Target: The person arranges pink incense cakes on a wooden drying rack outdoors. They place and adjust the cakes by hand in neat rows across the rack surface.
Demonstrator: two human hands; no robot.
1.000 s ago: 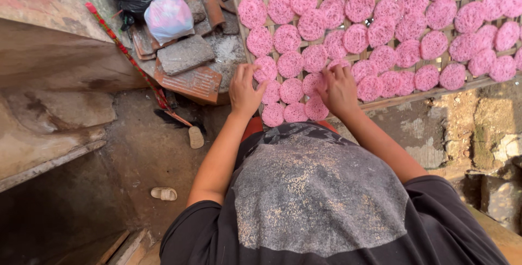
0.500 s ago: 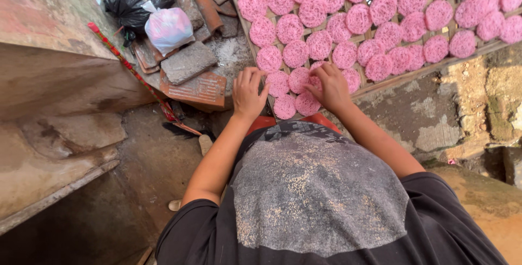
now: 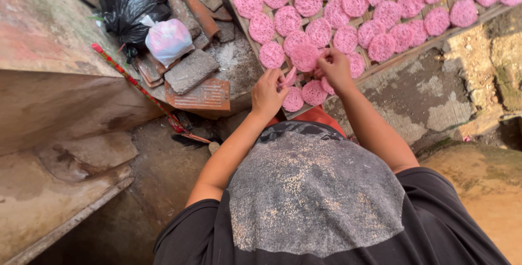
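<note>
Head view: the left hand [image 3: 268, 92] and the right hand [image 3: 335, 67] meet at the near edge of a slatted bamboo rack [image 3: 243, 25] and together pinch one pink lacy disc [image 3: 305, 57] by its rim, lifted just above the rows of like pink discs [image 3: 380, 12] lying flat on the rack. Left of the rack lie a black plastic bag [image 3: 128, 5], a tied pale bag [image 3: 168, 39] and broken roof tiles [image 3: 198, 95].
</note>
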